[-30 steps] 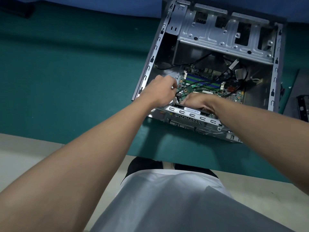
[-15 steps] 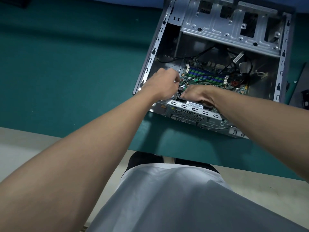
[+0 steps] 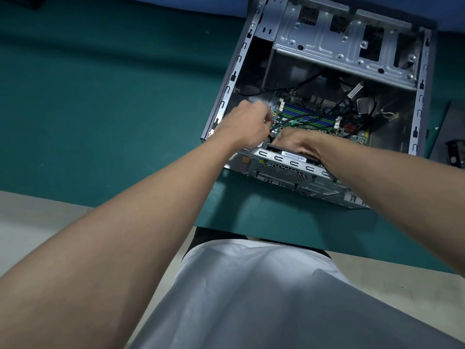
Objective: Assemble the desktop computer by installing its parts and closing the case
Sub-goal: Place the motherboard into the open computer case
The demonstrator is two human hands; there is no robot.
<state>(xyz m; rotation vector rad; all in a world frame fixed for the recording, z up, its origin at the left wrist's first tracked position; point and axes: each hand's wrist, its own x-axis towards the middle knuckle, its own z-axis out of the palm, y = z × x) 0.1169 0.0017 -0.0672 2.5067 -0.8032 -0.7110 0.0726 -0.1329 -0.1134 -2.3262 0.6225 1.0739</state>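
Note:
The open grey computer case [image 3: 226, 96] lies on its side on the green mat [image 3: 100, 96]. Inside it, the green motherboard [image 3: 309, 117] shows blue and green memory slots, with black cables [image 3: 309, 79] running across it. My left hand [image 3: 245, 124] is in the near left corner of the case with its fingers curled, pinching a black cable [image 3: 272, 127] at the board's edge. My right hand [image 3: 298, 144] lies just inside the rear panel [image 3: 281, 170], its fingers curled over a black part [image 3: 275, 148] that it mostly hides.
The silver drive cage [image 3: 339, 46] spans the far end of the case. A dark flat panel [image 3: 437, 139] and a black bracket [image 3: 456, 153] lie at the right edge. The mat ends at a beige table front [image 3: 37, 210] close to my body.
Both hands stay at the same spot in the case with only small finger movement. The view has tipped slightly, so the case sits higher and further right in the frame.

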